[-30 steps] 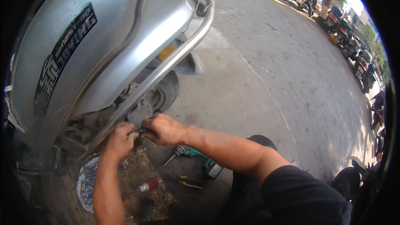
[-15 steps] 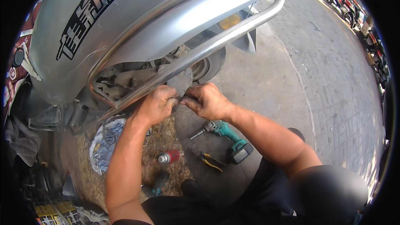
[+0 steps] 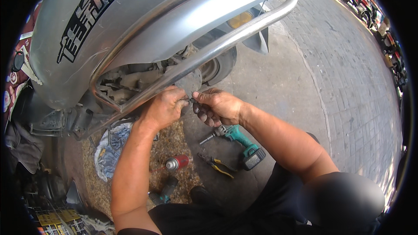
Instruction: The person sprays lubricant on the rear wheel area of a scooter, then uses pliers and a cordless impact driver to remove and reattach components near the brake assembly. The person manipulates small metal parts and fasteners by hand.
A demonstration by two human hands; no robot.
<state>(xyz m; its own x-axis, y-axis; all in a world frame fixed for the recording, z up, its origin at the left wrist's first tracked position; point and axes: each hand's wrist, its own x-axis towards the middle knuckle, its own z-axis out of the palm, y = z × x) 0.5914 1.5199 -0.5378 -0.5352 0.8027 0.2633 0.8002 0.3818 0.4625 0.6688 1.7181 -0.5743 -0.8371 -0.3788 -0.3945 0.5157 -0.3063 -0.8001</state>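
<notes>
A silver scooter body [image 3: 143, 21] fills the upper left, with a chrome guard rail [image 3: 226, 41] running across its side. My left hand [image 3: 163, 106] and my right hand [image 3: 217, 106] meet just below the rail, beside the dusty engine parts [image 3: 130, 82]. Both pinch a small dark metal part [image 3: 189, 100] between their fingertips. What the part is cannot be made out. The rear wheel [image 3: 220, 65] sits right behind my hands.
On the ground under my arms lie a teal cordless drill [image 3: 237, 141], yellow-handled pliers [image 3: 217, 164], a red spray can [image 3: 177, 162] and a crumpled rag [image 3: 109, 150]. Paved ground [image 3: 331, 87] stretches right, with parked scooters [image 3: 370, 8] along the far edge.
The view has tilted down and closer to the scooter's side. My two hands have come together under the rail and stay on the small part.
</notes>
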